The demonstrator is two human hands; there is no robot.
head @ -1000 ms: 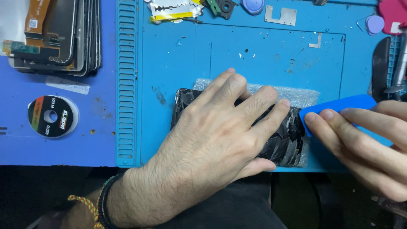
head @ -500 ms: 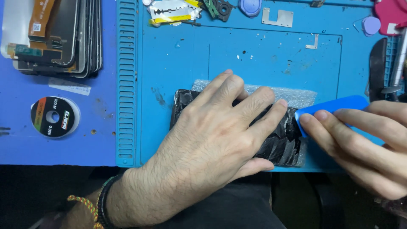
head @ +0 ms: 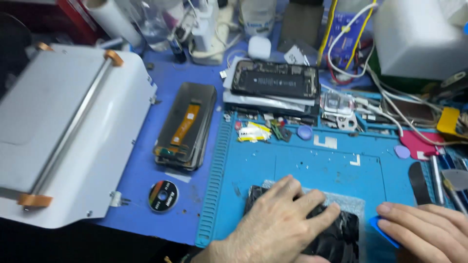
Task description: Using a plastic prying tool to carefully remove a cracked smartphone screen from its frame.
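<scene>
**Prying at a wrapped phone on the blue mat**

The left hand point(head: 273, 224) is lying flat, fingers spread and extended, pressing down on a black foil-wrapped phone point(head: 336, 234) that is sitting on a sheet of bubble wrap point(head: 348, 200) at the near edge of the blue mat point(head: 292, 165). It is not gripping anything, only pinning the phone in place. The right hand point(head: 429, 234) is coming in from the right with its fingers closed together around a blue pry card point(head: 382, 230), whose tip is touching the phone's right edge.

Beyond the mat a stack of screens point(head: 187, 126) is lying on the bench, a small round disc point(head: 163, 196) is sitting near it, and a white machine point(head: 68, 131) is filling the left side. An opened phone point(head: 275, 80) is resting further back, among cables. Metal tools point(head: 434, 180) are lying just right of the mat's working area.

The main risk, as I judge it, is the card slipping: the wrap looks slick and crumpled, so a push at a shallow angle could skate off and drive toward the left fingertips point(head: 334, 210), which are lying close to the card. Pressing too hard with the flat hand could also crack whatever glass is underneath, and the phone is sitting close to the mat's near edge, so a sideways shove could slide it off.
</scene>
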